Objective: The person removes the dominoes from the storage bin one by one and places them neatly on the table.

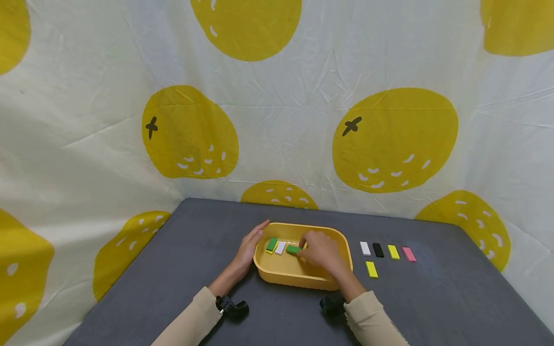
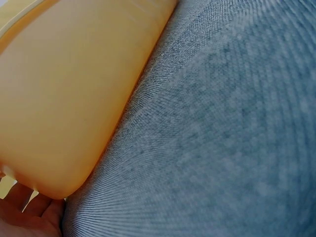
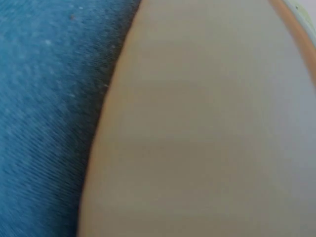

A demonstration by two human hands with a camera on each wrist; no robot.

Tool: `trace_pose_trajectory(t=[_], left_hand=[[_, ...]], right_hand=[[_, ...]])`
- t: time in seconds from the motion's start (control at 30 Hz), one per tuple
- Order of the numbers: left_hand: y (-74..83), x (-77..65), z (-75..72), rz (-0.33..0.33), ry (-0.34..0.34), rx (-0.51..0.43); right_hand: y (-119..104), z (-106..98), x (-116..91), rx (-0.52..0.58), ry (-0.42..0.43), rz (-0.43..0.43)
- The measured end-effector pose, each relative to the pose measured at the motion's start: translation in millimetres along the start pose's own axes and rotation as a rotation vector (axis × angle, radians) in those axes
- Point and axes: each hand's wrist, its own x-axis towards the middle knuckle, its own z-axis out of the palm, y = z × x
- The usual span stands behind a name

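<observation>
A yellow plastic basin [image 1: 294, 279] stands on the dark cloth-covered table. My left hand [image 1: 247, 247] lies along its left side with the fingers stretched toward the far corner; in the left wrist view that hand [image 2: 30, 217] touches the basin's outer wall [image 2: 74, 98]. Reaching over the near rim, my right hand [image 1: 321, 248] pinches one end of a green block [image 1: 293, 250] inside the basin. To the left of it are a white block [image 1: 280, 248] and another green block [image 1: 271, 243] lying over a yellow block [image 1: 270, 251]. The basin wall [image 3: 197, 123] fills most of the right wrist view, hiding the right hand there.
On the table right of the basin lie a white block [image 1: 365, 248], a black block [image 1: 378, 250], a yellow block [image 1: 393, 252] and a pink block [image 1: 409, 254] in a row. A second yellow block [image 1: 371, 269] lies nearer. A fruit-patterned curtain [image 1: 285, 134] hangs behind the table.
</observation>
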Motion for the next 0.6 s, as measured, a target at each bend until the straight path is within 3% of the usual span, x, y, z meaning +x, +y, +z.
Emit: trace_pose_trajectory(t=[0.6], left_hand=[[-0.1, -0.4, -1.4, 0.008, -0.001, -0.005]], right_hand=[[9.5, -33.1, -1.5, 0.146, 0.033, 0.003]])
